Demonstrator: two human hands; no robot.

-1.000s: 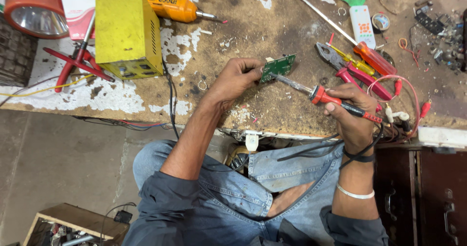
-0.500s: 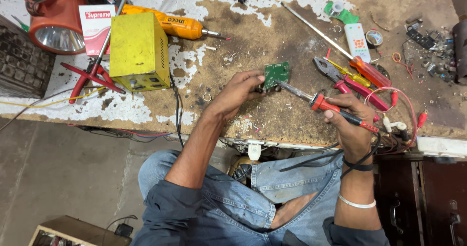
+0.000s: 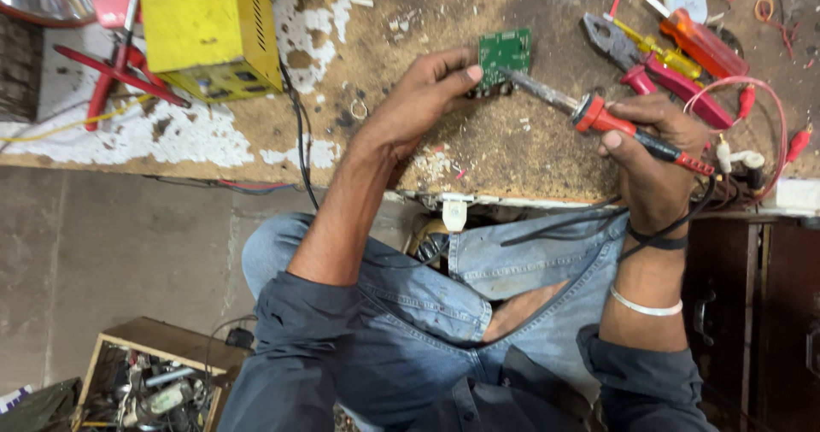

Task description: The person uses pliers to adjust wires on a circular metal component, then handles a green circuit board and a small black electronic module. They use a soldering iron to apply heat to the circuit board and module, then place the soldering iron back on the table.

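Soldering looks under way, not finished: the left hand [image 3: 418, 99] pinches the green circuit board [image 3: 503, 53] on the workbench [image 3: 512, 154] while the right hand [image 3: 653, 154], fingers wrapped tight, holds the red-handled soldering iron [image 3: 598, 114] tip against it.

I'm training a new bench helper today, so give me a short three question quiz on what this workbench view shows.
1. True or false: the left hand steadies the small green circuit board on the worn wooden workbench.
2. Which tool does the right hand hold? A: the red-handled soldering iron; B: the red-handled pliers; C: the orange translucent screwdriver.
3. Fill in: the iron's metal tip points at the ____.

Key
1. True; its fingers grip the board's left edge.
2. A; pliers and screwdriver lie untouched beyond it.
3. Circuit board; whether the tip actually touches it cannot be told.
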